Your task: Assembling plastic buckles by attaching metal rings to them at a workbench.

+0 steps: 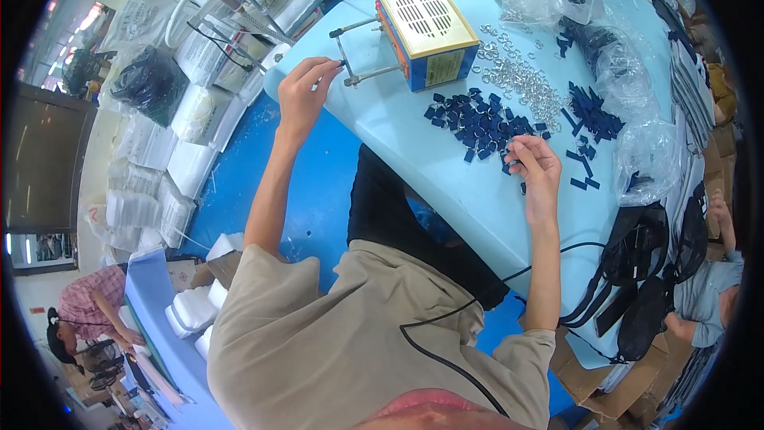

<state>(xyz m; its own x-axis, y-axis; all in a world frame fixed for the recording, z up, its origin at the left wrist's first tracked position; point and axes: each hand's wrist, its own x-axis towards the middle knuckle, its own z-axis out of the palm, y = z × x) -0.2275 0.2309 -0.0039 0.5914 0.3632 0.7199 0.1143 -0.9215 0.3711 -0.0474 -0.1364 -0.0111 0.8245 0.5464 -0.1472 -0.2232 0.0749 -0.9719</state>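
My left hand (304, 99) is pinched at the table's left edge, its fingertips on a small dark piece (342, 63), apparently navy webbing. That piece is at the thin bar joining two metal rods (372, 76), which stick out from a blue and yellow box with a slotted cream top (418, 12). Whether it touches the bar I cannot tell. My right hand (537, 171) has its fingers drawn together at the near side of a pile of navy webbing tabs with metal rings (481, 123); what they hold, if anything, is hidden.
Loose metal rings (521, 80) and cut navy strips (593, 115) lie beyond and beside the tabs. Clear plastic bags (649, 155) line the table's right. A black cable (446, 317) crosses my shirt. Wrapped white packs (203, 115) are stacked left. Other people work at both sides.
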